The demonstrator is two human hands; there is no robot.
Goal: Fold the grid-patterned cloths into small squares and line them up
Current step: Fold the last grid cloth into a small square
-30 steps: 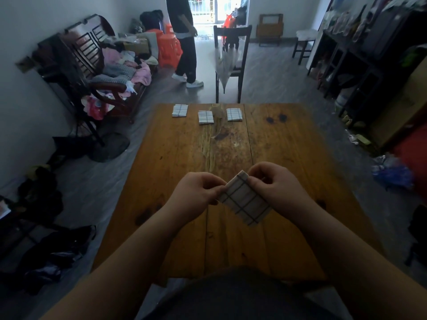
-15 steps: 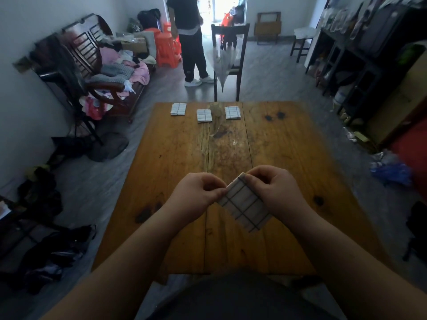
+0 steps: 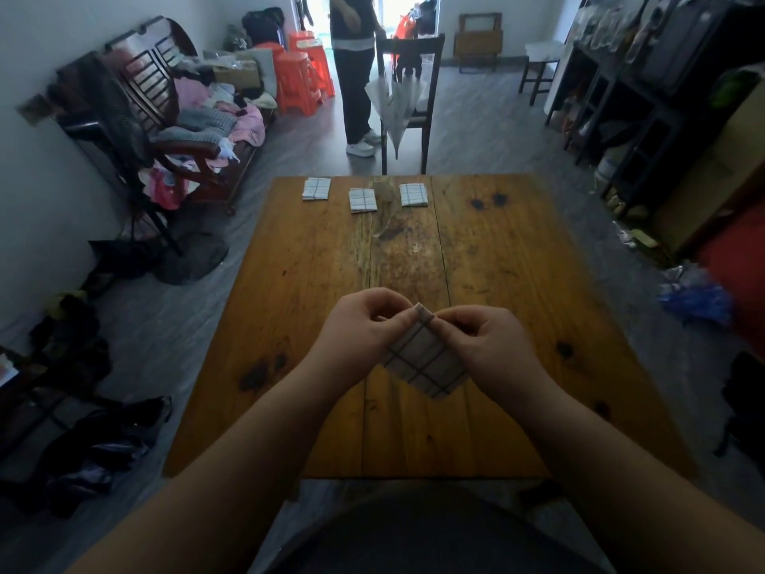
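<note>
cloth point(image 3: 426, 362) edges hidden by both hands

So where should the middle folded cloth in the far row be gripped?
Pinch the middle cloth by its near edge, coming from the near side. It lies flat on the table, apart from its neighbours, that edge facing the person and unobstructed.
</note>
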